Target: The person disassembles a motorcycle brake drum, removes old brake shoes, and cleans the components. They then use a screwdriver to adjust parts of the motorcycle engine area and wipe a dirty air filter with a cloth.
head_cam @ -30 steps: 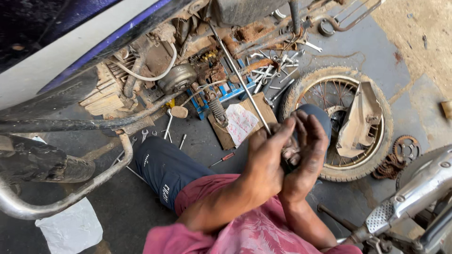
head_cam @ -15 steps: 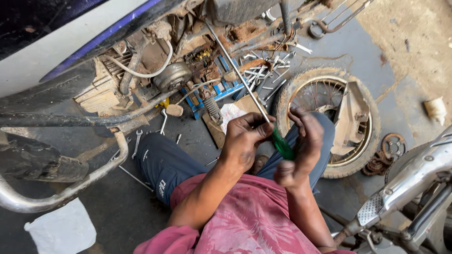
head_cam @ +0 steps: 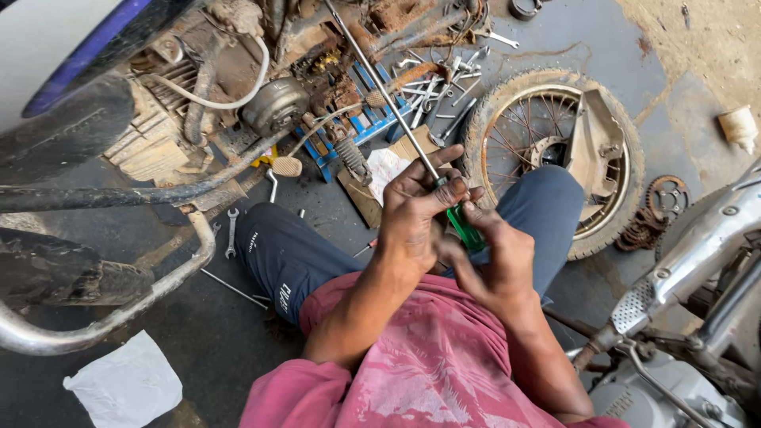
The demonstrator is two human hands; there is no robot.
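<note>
My left hand (head_cam: 414, 212) and my right hand (head_cam: 498, 255) both grip a long screwdriver with a green handle (head_cam: 464, 227) above my lap. The left hand wraps the top of the handle where the metal shaft (head_cam: 380, 85) begins; the right hand holds the lower end. The shaft slants up and left, across the stripped motorcycle engine (head_cam: 273, 103). Both hands are dark with grease. I sit on the ground in blue trousers (head_cam: 277, 254) and a pink shirt.
A spoked wheel with tyre (head_cam: 507, 103) lies by my right knee, with a rusty sprocket (head_cam: 664, 200) beyond it. A blue tray (head_cam: 371, 120) and loose spanners (head_cam: 231, 235) lie near the engine. A chrome guard bar (head_cam: 119, 317), a white rag (head_cam: 127, 384) and a second bike's silver parts (head_cam: 682, 261) are close.
My hands, pressed together over my knee a second ago, now hold the green-handled screwdriver, and its shaft has swung up toward the engine.
</note>
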